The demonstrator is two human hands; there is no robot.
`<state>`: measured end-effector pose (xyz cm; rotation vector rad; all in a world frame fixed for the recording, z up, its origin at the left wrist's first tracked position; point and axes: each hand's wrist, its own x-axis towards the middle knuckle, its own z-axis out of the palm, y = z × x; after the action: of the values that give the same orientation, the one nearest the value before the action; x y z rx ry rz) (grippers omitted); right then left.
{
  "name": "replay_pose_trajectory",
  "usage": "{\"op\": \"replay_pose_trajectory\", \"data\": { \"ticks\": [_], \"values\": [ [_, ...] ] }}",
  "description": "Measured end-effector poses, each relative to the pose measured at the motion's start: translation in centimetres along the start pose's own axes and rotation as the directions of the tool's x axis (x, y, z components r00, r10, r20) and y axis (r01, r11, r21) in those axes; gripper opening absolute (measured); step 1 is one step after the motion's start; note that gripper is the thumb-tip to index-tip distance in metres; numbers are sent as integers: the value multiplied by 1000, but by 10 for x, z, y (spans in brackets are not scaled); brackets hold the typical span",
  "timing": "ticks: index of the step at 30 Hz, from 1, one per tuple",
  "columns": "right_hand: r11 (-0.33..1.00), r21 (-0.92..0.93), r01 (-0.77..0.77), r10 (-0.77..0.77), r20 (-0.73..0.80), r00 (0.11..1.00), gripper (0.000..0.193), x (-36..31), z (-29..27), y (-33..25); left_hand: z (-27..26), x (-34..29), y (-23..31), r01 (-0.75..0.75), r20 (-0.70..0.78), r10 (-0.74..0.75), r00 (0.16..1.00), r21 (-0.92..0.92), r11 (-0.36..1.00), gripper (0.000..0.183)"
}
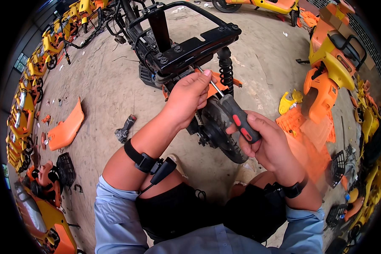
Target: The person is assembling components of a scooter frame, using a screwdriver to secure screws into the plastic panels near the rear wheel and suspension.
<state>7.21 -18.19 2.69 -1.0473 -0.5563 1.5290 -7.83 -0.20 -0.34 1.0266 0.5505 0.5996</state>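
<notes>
A screwdriver (237, 114) with a black and red handle points up and left toward the underside of a black metal rack (194, 48) on a stripped scooter frame. My right hand (266, 137) is closed around its handle. Near the tip, my left hand (189, 95) pinches the metal shaft, its thumb and forefinger pressed together just below the rack's edge. The tip itself is hidden. Beside the shaft hang a black coil shock absorber (226, 70) and a piece of orange plastic (216, 86). Below my hands stands the scooter's rear wheel (222, 131).
A cordless power tool (125, 128) lies on the concrete floor left of the wheel. Orange panels (67, 125) lie at the left, with more orange plastic (309, 148) at the right. An orange and yellow scooter (326, 76) stands at the right; rows of yellow scooters (27, 97) line the left.
</notes>
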Motion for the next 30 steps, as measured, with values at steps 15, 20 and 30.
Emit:
{"op": "replay_pose_trajectory", "data": {
  "ticks": [15, 20, 30],
  "values": [
    [977, 209, -37, 35, 14, 999, 36, 1, 4, -2, 2, 1, -1, 0, -26, 0, 1000, -1, 1000, 33],
    [543, -785, 299, -475, 7, 880, 39, 1, 8, 17, 1, 2, -2, -4, -43, 5, 999, 16, 1000, 33],
    [998, -43, 39, -43, -91, 995, 37, 0, 13, 4, 5, 2, 0, -13, -59, 13, 998, 1, 1000, 33]
  ]
}}
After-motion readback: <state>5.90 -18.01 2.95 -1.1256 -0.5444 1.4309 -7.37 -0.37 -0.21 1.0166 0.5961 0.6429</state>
